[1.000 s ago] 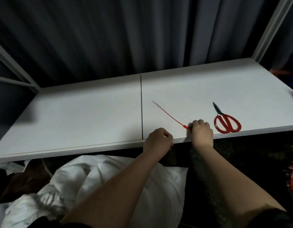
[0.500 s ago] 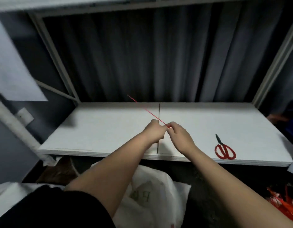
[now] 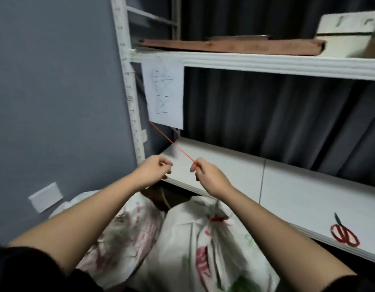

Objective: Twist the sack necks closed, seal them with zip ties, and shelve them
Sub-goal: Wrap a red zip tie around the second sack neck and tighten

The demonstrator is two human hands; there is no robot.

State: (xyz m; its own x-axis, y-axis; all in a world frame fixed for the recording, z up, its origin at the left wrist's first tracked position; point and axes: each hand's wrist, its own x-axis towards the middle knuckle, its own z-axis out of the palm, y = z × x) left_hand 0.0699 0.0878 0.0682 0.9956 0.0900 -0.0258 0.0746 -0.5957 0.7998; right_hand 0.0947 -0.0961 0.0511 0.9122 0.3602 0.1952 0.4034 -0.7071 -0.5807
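A thin red zip tie [image 3: 172, 142] slants up to the left, pinched at its lower end by my right hand [image 3: 205, 175]. My left hand [image 3: 156, 171] is a fist just left of it, apart from the tie, with nothing visible in it. Both hands hover over the left front corner of the white shelf board [image 3: 287, 186]. Below them, on the floor, stand two white printed sacks: the right sack [image 3: 203, 249] has its neck bound by a red tie [image 3: 217, 218]; the left sack [image 3: 129, 228] lies partly behind my left arm.
Red-handled scissors [image 3: 343, 234] lie near the shelf's front right edge. A paper sheet [image 3: 164, 91] hangs from the upper shelf [image 3: 266, 64], which carries a wooden plank [image 3: 235, 46] and a white box. A grey wall [image 3: 56, 102] with a white plate stands left.
The view swung left and down, bringing the sacks and upper shelf into sight. My hands came apart; the right one kept the zip tie, lifted off the shelf a second ago.
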